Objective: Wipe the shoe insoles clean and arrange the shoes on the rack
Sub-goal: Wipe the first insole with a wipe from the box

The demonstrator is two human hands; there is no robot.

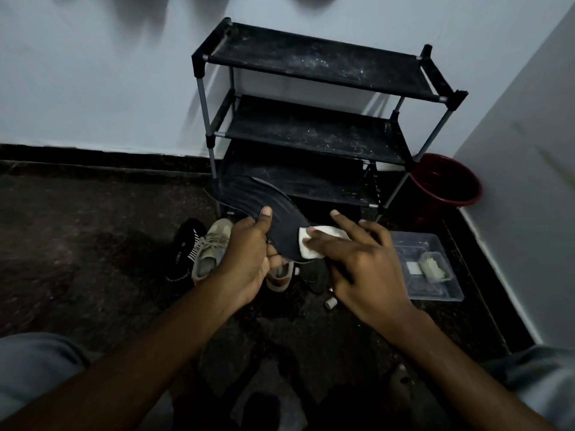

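**Left hand [249,259] holds insole [273,206], right hand [367,262] presses wipe [317,241]**

Thumb on top and fingers curled beneath, the left hand clamps the insole's near end. Right-hand fingers lie fairly straight, pressing the wipe onto that same end. The insole's long axis runs away from both hands, up-left toward the rack's [311,63] lowest shelf, so the next stroke likely travels outward along it.
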